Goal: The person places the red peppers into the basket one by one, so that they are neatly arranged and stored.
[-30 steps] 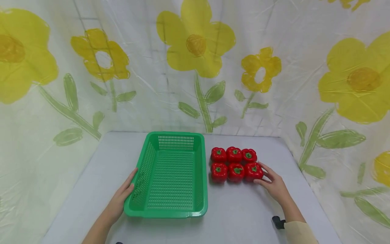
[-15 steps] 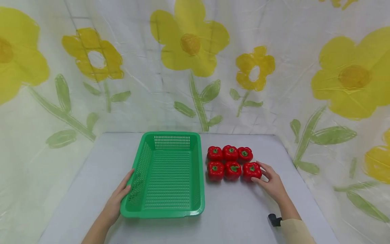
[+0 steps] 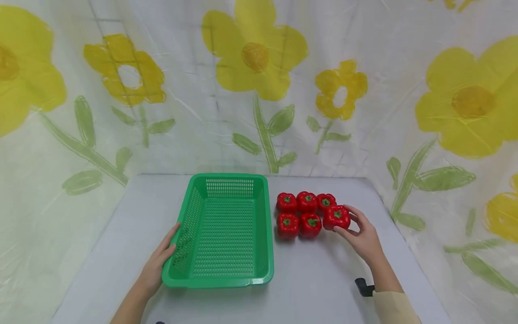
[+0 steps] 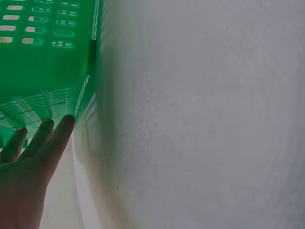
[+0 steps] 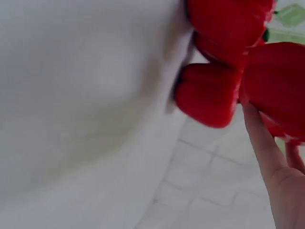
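Note:
In the head view my right hand [image 3: 364,238] holds a red bell pepper [image 3: 337,218] between thumb and fingers, its green stem facing up. The right wrist view shows this pepper [image 5: 279,86] lifted off the table, with fingertips against its side. My left hand [image 3: 155,265] rests along the left side of a green perforated plastic basket [image 3: 218,283], which has nothing in it. Seen from the left wrist, the straight fingers [image 4: 59,138] lie against the outer wall of the basket [image 4: 43,69].
Several other red bell peppers stand right of the basket, two in a front row [image 3: 288,226] and three behind [image 3: 306,202]. The white table [image 3: 311,283] ends at a curtain [image 3: 186,144] printed with yellow flowers. A black piece [image 3: 364,287] sits at the right wrist.
My right hand has taken the right front bell pepper away from its neighbours, first slightly right and then up off the table. The left hand stays on the basket.

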`<state>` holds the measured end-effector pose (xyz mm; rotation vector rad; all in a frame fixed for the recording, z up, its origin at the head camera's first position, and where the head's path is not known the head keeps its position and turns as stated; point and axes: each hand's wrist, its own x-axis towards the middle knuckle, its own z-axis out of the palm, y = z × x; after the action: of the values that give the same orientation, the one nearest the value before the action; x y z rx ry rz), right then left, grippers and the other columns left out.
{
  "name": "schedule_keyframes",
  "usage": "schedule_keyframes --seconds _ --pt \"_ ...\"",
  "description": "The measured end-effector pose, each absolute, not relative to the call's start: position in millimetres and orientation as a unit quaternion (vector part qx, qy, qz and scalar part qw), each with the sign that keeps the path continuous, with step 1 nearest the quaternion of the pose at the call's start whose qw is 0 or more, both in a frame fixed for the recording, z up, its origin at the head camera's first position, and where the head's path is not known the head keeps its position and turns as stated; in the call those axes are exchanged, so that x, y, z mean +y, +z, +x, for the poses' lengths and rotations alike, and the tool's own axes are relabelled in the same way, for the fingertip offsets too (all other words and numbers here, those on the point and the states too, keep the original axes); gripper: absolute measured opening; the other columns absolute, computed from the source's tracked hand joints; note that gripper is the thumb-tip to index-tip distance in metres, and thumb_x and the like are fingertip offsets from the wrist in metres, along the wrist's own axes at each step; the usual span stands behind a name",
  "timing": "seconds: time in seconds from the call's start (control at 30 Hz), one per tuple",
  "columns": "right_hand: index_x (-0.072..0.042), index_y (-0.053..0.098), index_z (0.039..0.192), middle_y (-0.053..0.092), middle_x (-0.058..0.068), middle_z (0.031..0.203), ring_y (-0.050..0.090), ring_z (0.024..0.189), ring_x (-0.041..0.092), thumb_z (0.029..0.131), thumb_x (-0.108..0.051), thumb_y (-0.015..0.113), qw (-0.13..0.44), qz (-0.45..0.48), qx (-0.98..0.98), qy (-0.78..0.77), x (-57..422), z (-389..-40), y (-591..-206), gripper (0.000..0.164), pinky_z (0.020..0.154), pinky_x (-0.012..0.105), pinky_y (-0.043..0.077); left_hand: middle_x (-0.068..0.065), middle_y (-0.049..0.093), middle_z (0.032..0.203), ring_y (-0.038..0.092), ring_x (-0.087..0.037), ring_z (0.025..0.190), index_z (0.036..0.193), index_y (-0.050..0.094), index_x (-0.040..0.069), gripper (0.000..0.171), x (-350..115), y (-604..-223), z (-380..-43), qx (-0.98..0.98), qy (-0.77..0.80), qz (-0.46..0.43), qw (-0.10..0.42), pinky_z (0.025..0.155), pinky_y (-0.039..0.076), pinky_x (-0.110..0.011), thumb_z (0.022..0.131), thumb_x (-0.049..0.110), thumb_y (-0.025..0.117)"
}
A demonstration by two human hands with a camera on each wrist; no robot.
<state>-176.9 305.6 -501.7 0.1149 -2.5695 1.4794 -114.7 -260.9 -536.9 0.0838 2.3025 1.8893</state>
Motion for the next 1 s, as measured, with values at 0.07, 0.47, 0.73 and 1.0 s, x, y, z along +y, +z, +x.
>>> schedule_keyframes --seconds 0.07,0.47,0.73,1.0 --pt "-0.024 0.048 0.149 0.047 0.006 0.151 0.044 0.136 0.029 0.09 -0.028 0.079 0.094 0.05 -0.862 0.496 301.4 -177.4 -495.9 0.067 0.082 0.02 0.057 0.0 0.001 0.171 -0.005 -0.038 0.156 0.162 0.015 0.038 0.053 -260.3 -537.4 -114.8 0.768 0.635 0.03 0.081 0.116 0.003 -0.074 0.11 0.041 0.027" --pt "-0.026 0.053 0.145 0.046 0.002 0.145 0.046 0.13 0.021 0.086 -0.025 0.083 0.098 0.068 -0.867 0.485 274.2 -180.0 -469.9 0.066 0.081 0.023 0.058 0.001 0.0 0.171 -0.006 -0.036 0.156 0.162 0.015 0.037 0.053 -261.1 -541.1 -112.6 0.755 0.649 0.031 0.081 0.117 0.002 -0.071 0.111 0.039 0.027" --pt "-0.03 0.053 0.145 0.047 0.003 0.147 0.046 0.132 0.025 0.085 -0.031 0.083 0.093 0.067 -0.872 0.476 249.0 -186.5 -452.6 0.066 0.087 0.045 0.06 0.001 -0.001 0.171 -0.007 -0.036 0.156 0.162 0.014 0.036 0.053 -262.6 -539.3 -109.7 0.752 0.653 0.03 0.082 0.117 0.002 -0.072 0.111 0.04 0.027" --pt "-0.031 0.056 0.142 0.048 0.004 0.144 0.045 0.134 0.027 0.084 -0.036 0.083 0.094 0.072 -0.875 0.469 227.0 -198.2 -431.4 0.064 0.093 0.056 0.056 0.001 0.0 0.171 -0.006 -0.036 0.156 0.162 0.015 0.037 0.053 -259.5 -539.0 -113.1 0.75 0.656 0.035 0.075 0.116 0.002 -0.072 0.111 0.039 0.028"
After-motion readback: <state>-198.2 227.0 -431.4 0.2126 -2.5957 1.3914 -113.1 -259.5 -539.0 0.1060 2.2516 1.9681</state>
